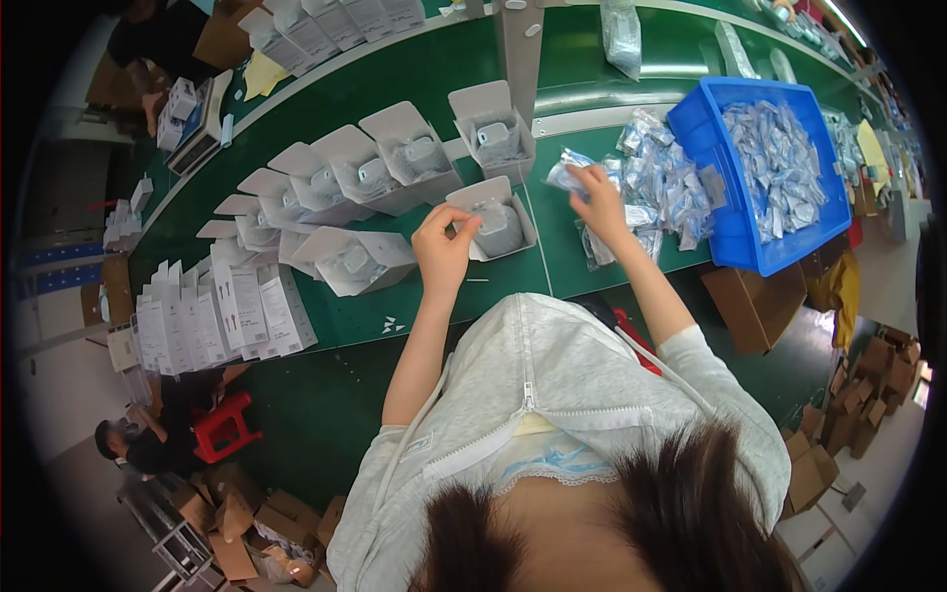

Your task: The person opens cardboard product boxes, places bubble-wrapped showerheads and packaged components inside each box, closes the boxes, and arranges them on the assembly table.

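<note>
My left hand (444, 247) is at the left side of an open white box (510, 189), thumb and fingers pinched at its edge. Inside that box sits a rounded item in a clear bag (498, 229). Off to the right, my right hand (600, 202) has its fingers closed on a small clear plastic packet (565, 168) with pale blue and white contents. Beside this hand lies a loose heap of similar packets (666, 183). Another open box (493, 138) with a bagged item stands just behind the one at my left hand.
Several open, filled white boxes (370, 178) stand in a row to the left, near a stack of flat printed cartons (222, 316). A blue bin (760, 259) full of packets sits at the right. Scraps (393, 324) lie by the green table's front edge. Another person (158, 434) sits at lower left.
</note>
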The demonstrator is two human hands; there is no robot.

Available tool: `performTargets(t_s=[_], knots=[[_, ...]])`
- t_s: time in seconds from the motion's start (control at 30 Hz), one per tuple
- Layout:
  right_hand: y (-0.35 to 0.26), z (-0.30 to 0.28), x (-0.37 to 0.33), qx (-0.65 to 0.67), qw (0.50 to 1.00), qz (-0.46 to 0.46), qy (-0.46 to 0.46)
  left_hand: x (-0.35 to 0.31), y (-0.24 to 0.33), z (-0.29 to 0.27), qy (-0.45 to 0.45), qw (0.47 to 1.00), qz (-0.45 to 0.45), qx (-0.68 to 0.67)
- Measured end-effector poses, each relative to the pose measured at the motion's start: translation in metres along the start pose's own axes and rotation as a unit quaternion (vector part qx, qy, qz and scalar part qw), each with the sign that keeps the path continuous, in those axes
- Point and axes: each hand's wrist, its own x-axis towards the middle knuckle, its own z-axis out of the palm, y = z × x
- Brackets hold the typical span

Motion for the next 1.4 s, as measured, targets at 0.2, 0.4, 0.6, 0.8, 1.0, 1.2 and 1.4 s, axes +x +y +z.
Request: performTargets(t_s=[0.2,0.4,0.6,0.8,1.0,1.2,1.4], knots=[[-0.092,-0.067,0.027,0.110,0.956,-0.265,-0.054,0.003,0.004,-0.002,-0.008,1.000,-0.019,-0.015],[-0.122,-0.038,0.029,-0.071,0.865,-0.442,-0.227,0.002,0.004,-0.002,-0.016,1.000,-0.022,-0.002],[-0.120,-0.030,0.012,0.006,0.878,-0.428,-0.215,-0.005,0.003,-0.010,0.020,1.000,-0.002,-0.016],[-0.061,-0.028,0.039,0.168,0.922,-0.349,-0.019,0.000,-0.007,-0.016,0.081,0.997,-0.006,0.008],[0.052,-0.033,0.121,-0.007,0.990,-0.035,0.139,0.003,-0.006,-0.020,0.111,0.990,-0.036,0.082],[0.190,0.021,0.229,-0.267,0.958,0.074,0.077,0.000,-0.007,-0.008,0.154,0.972,0.043,0.173],[0.193,0.040,0.261,-0.102,0.990,0.102,-0.007,0.000,0.006,-0.004,0.172,0.975,-0.007,0.138]])
